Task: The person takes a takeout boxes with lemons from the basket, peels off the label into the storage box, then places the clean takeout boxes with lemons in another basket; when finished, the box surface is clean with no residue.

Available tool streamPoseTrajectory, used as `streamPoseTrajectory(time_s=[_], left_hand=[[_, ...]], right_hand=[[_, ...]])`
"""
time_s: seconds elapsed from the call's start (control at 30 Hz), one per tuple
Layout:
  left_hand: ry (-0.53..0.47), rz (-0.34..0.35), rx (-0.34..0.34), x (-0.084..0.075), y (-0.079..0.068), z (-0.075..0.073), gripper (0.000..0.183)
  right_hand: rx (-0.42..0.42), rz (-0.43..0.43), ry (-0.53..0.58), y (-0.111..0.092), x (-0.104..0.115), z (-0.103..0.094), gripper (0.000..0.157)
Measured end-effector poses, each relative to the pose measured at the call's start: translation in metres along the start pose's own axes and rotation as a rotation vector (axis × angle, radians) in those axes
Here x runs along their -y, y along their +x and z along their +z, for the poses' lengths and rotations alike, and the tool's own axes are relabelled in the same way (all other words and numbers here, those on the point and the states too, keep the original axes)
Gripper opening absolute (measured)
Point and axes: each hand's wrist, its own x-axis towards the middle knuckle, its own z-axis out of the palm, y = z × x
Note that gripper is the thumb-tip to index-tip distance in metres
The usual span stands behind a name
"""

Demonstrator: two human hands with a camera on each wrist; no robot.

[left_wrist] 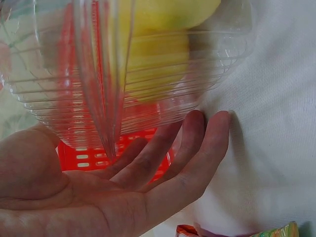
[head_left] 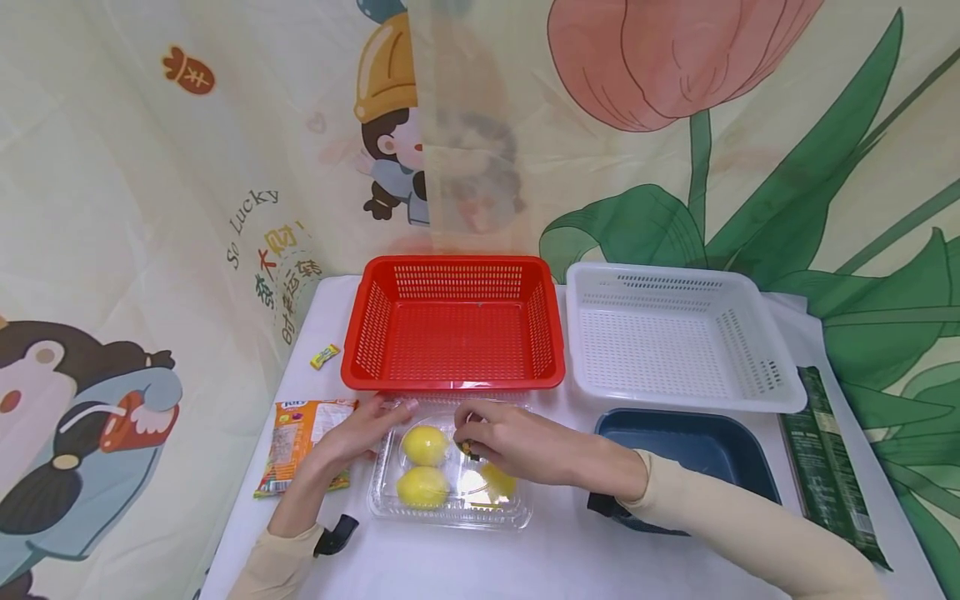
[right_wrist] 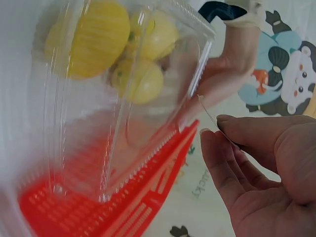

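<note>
A clear plastic clamshell box (head_left: 480, 518) sits on the table with its lid down. Through it show yellow lemons (head_left: 423, 487), two at the left and one partly behind my right hand. My left hand (head_left: 366, 435) touches the box's far left corner, its fingers loosely bent against the ribbed side in the left wrist view. Above the lid, my right hand (head_left: 513, 442) pinches a small, thin, dark-and-gold piece (head_left: 468, 451) between thumb and fingers. In the right wrist view this piece appears edge-on, so its kind is unclear.
Behind the box stands a red basket (head_left: 450, 385), with a white basket (head_left: 682, 398) to its right. A dark blue tray (head_left: 678, 421) lies partly under my right forearm. An orange snack bag (head_left: 288, 446), a yellow wrapped candy (head_left: 325, 357) and green packets (head_left: 828, 458) lie toward the sides.
</note>
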Motion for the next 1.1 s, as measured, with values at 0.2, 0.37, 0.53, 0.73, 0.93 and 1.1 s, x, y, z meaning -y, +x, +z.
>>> streamPoseTrajectory(time_s=[0.2,0.37,0.53,0.73,0.93,1.1], left_hand=[[0.010,0.019,-0.005,0.000,0.000,0.000,0.071],[0.010,0.029,0.003,0.000,-0.001,0.000,0.073],[0.009,0.026,0.006,0.000,-0.001,-0.001,0.072],[-0.003,0.008,0.015,-0.001,-0.002,-0.002,0.076],[-0.014,0.015,0.026,0.000,-0.002,-0.003,0.075],[0.008,0.028,0.019,0.001,-0.001,-0.003,0.076]], right_hand=[[-0.109,0.056,0.081,-0.017,-0.013,-0.021,0.028],[-0.213,0.122,0.097,-0.039,-0.027,-0.038,0.030],[-0.282,0.247,0.072,-0.067,-0.039,-0.049,0.031],[-0.303,0.368,0.063,-0.098,-0.055,-0.049,0.029],[-0.276,0.438,0.034,-0.125,-0.067,-0.043,0.025],[-0.229,0.486,0.040,-0.148,-0.073,-0.039,0.024]])
